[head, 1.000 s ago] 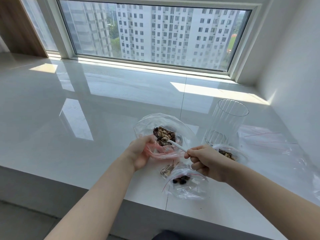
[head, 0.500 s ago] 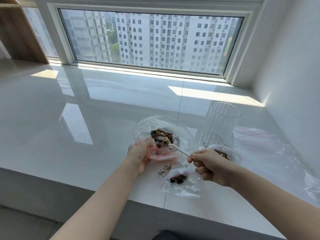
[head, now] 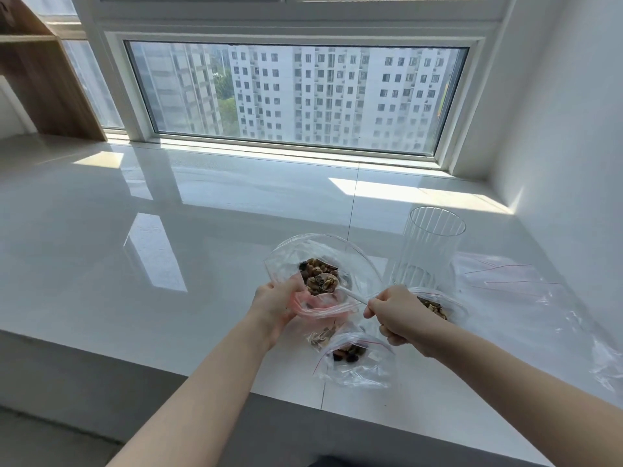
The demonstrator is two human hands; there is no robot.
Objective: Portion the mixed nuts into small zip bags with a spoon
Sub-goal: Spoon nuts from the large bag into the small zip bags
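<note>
Holding the large clear zip bag of mixed nuts (head: pixel 317 274) steady near the front edge of the glossy white sill (head: pixel 135 264), left hand (head: pixel 274 306) fingers pinched shut on its red-striped mouth. Best lifted level and slowly: small white plastic spoon (head: pixel 332 284), loaded, gripped tight by right hand (head: pixel 394 315), then tipped into the small clear zip bag (head: pixel 357 360) at the front edge.

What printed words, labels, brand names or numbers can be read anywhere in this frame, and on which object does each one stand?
None can be read.
Large clear zip bag of mixed nuts: no print visible.
Small clear red-striped zip bags: plain.
Ribbed clear glass tumbler: no marking.
White plastic spoon: no marking.
Tower blocks outside the window: no signs legible.
</note>
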